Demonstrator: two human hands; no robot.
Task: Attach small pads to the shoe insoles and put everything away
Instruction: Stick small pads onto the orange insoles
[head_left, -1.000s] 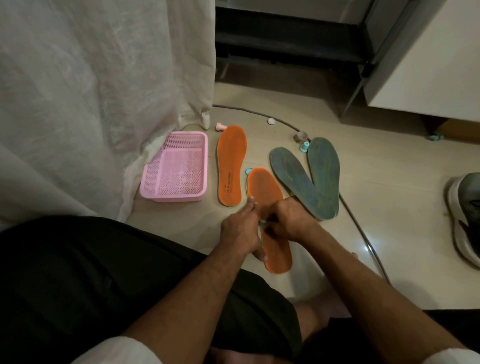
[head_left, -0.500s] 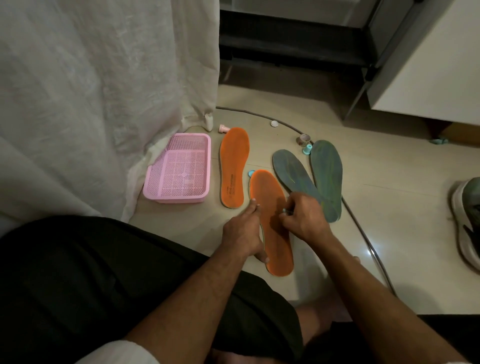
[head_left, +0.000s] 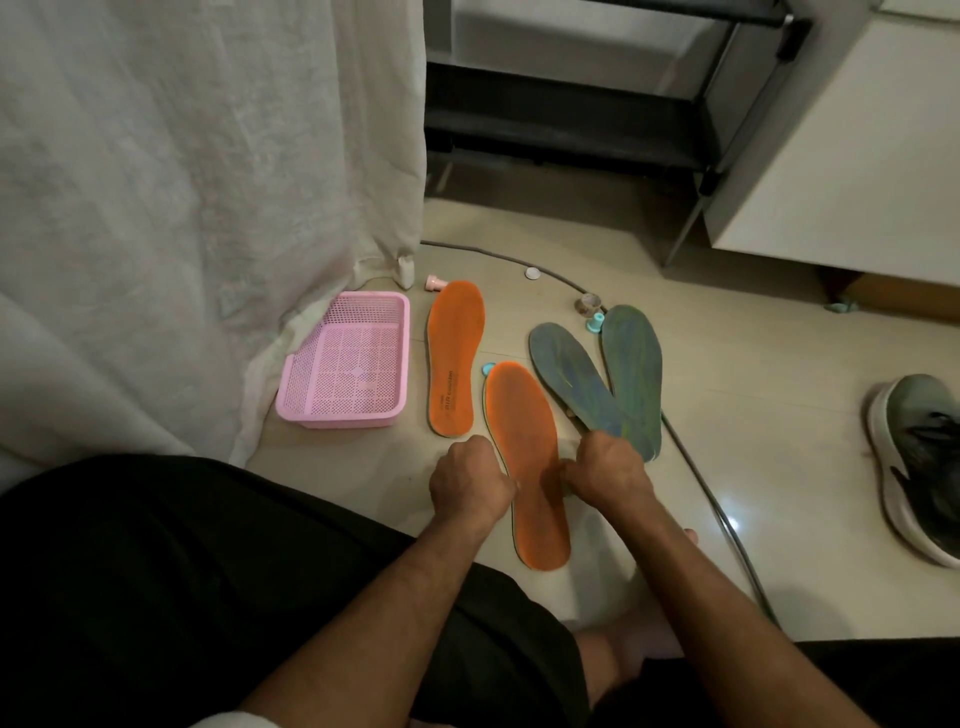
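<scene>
The near orange insole (head_left: 524, 431) lies on the floor in front of me. My left hand (head_left: 467, 480) has its curled fingers at the insole's left edge, and my right hand (head_left: 608, 467) grips its right edge at mid-length. Whatever is under either set of fingers is hidden. A second orange insole (head_left: 454, 358) lies to the left. Two grey-green insoles (head_left: 571, 384) overlap at their heels on the right. A small teal pad (head_left: 488, 369) sits at the near insole's toe.
A pink basket (head_left: 343, 364) stands at the left by the white curtain (head_left: 208, 208). A teal piece (head_left: 596, 323), a tape roll (head_left: 588, 303), a pink piece (head_left: 435, 283) and a white cap (head_left: 532, 273) lie behind the insoles. A cable (head_left: 696, 478) crosses the floor; a shoe (head_left: 919, 467) sits right.
My hands moved apart from the insole's middle to its two edges. The left hand's fingers went from straight on the insole to curled at its edge.
</scene>
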